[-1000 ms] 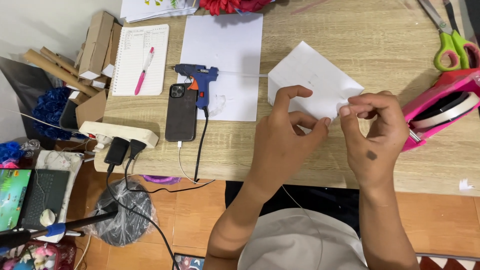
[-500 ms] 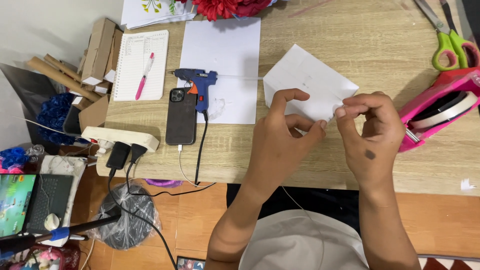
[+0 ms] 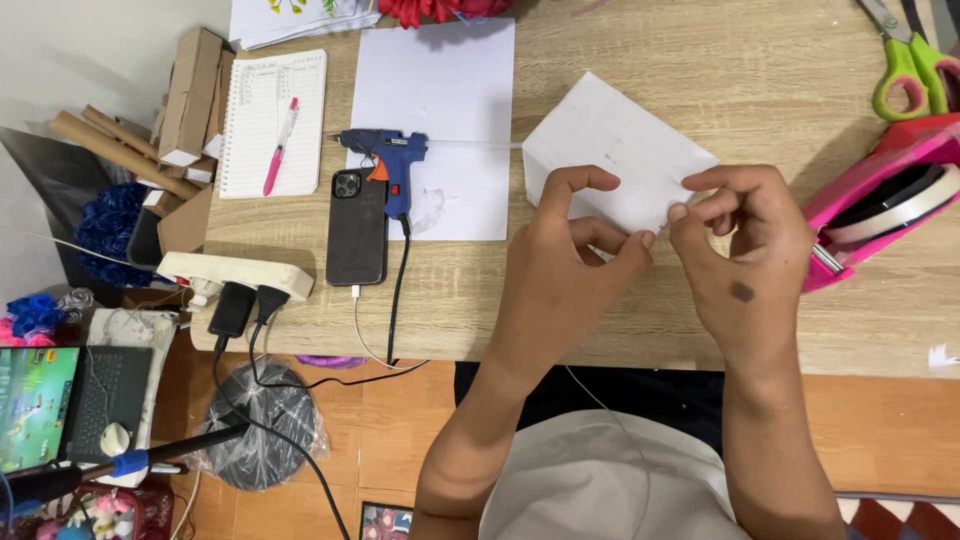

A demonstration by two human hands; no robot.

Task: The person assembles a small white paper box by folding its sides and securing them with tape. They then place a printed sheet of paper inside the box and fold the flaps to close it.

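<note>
Soft, even light falls on the wooden desk [image 3: 640,60], bright enough to show its grain, and the white paper sheet [image 3: 440,100] and folded white card [image 3: 615,150] come close to washing out without real glare. Shadows are faint and diffuse: a pale one lies under the left hand [image 3: 560,270] and right hand [image 3: 745,250], and the floor below the desk edge sits noticeably dimmer. Focus is sharp across the middle with no motion blur on the fingers, while the wide lens bends lines slightly toward the corners, where detail softens around the laptop screen [image 3: 35,405].
</note>
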